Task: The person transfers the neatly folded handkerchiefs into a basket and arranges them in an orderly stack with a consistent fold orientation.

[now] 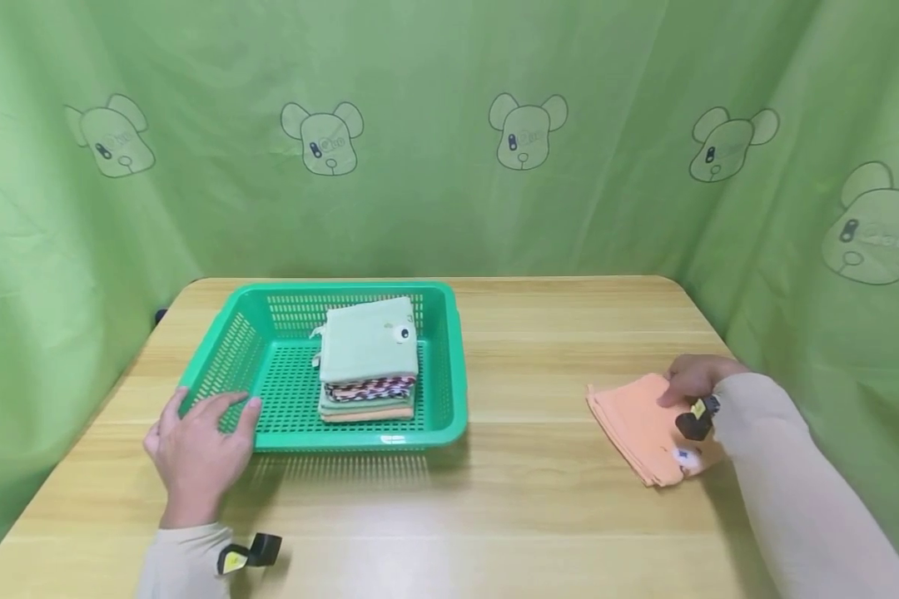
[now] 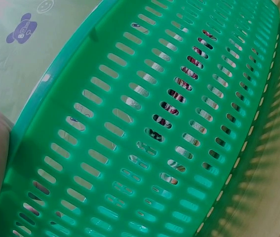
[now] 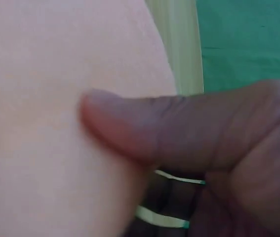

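Observation:
A green plastic basket (image 1: 457,366) with slotted sides stands left of centre on the wooden table. My left hand (image 1: 202,449) holds its near left corner, fingers spread over the rim. Inside, toward the right, lies a stack of folded cloths: a pale green cloth (image 1: 370,341) with an eye patch on top, then a dark patterned cloth (image 1: 367,389) and green and orange layers below. At the right, my right hand (image 1: 697,378) pinches a folded orange cloth (image 1: 637,420) with a white eye patch. The thumb (image 3: 125,118) presses on its upper face; the other fingers are mostly hidden beneath.
The wooden table (image 1: 524,516) reaches toward me, with bare wood between basket and orange cloth. A green curtain (image 1: 434,216) printed with bear heads hangs behind and along both sides. The basket's left part (image 1: 285,374) shows its slotted floor.

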The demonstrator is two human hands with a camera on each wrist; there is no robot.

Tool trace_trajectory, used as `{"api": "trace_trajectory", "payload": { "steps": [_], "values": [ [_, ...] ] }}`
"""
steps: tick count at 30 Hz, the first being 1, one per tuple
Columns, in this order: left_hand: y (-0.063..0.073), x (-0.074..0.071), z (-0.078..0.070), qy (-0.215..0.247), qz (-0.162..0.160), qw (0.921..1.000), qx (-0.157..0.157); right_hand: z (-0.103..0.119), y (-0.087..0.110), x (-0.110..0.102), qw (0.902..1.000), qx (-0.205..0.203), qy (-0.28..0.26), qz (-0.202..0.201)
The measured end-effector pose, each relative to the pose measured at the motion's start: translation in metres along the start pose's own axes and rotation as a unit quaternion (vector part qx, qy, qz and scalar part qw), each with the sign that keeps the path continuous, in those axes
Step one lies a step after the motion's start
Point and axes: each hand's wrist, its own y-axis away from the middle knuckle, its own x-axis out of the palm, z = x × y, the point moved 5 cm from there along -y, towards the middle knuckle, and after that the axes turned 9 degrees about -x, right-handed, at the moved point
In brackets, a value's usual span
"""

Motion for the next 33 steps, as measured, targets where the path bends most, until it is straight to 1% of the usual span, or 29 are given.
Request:
{"api": "trace_trajectory", "payload": {
  "steps": [2, 3, 4, 6, 8, 12, 13, 15, 20, 23, 25, 26, 27, 30, 33],
  "values": [
    [0.000, 0.001, 0.000, 0.002, -0.002, 1.0000, 0.001, 0.001, -0.007, 0.002, 0.9993, -0.027, -0.027, -0.002],
    [0.000, 0.001, 0.000, 0.004, -0.004, 1.0000, 0.000, 0.000, -0.011, 0.004, 0.9981, -0.033, -0.052, -0.006],
    [0.000, 0.001, 0.001, 0.006, -0.005, 1.0000, 0.000, 0.001, -0.014, 0.005, 0.9965, -0.050, -0.066, -0.011],
    [0.000, 0.001, 0.001, 0.007, -0.005, 1.0000, 0.000, -0.001, -0.019, 0.008, 0.9903, -0.045, -0.130, -0.022],
    [0.000, 0.001, 0.001, 0.008, -0.003, 1.0000, -0.001, -0.002, -0.023, 0.011, 0.9827, -0.041, -0.177, -0.039],
    [-0.001, 0.001, 0.001, 0.005, 0.002, 1.0000, -0.003, -0.002, -0.030, 0.016, 0.9664, -0.033, -0.245, -0.071],
    [0.000, 0.001, 0.001, 0.004, 0.003, 1.0000, -0.004, -0.001, -0.031, 0.017, 0.9629, -0.034, -0.256, -0.079],
    [0.000, 0.001, 0.001, 0.001, 0.004, 1.0000, -0.004, 0.001, -0.033, 0.018, 0.9603, -0.037, -0.261, -0.091],
    [0.000, 0.002, 0.001, 0.002, 0.005, 1.0000, -0.005, 0.008, -0.037, 0.020, 0.9593, -0.039, -0.254, -0.118],
    [0.000, 0.002, 0.001, 0.003, 0.006, 1.0000, -0.003, 0.015, -0.039, 0.020, 0.9534, -0.035, -0.265, -0.139],
    [-0.001, 0.002, 0.001, 0.004, 0.006, 1.0000, -0.003, 0.021, -0.040, 0.021, 0.9428, -0.035, -0.299, -0.143],
    [-0.001, 0.002, 0.001, 0.004, 0.006, 1.0000, -0.002, 0.024, -0.041, 0.022, 0.9359, -0.038, -0.319, -0.145],
    [-0.001, 0.002, 0.001, 0.004, 0.005, 1.0000, -0.001, 0.026, -0.042, 0.023, 0.9272, -0.039, -0.343, -0.145],
    [-0.002, 0.002, 0.002, 0.003, 0.004, 1.0000, -0.001, 0.034, -0.046, 0.026, 0.8967, -0.045, -0.416, -0.145],
    [-0.002, 0.002, 0.002, 0.001, 0.005, 1.0000, -0.002, 0.040, -0.049, 0.025, 0.8737, -0.052, -0.458, -0.156]
  ]
}}
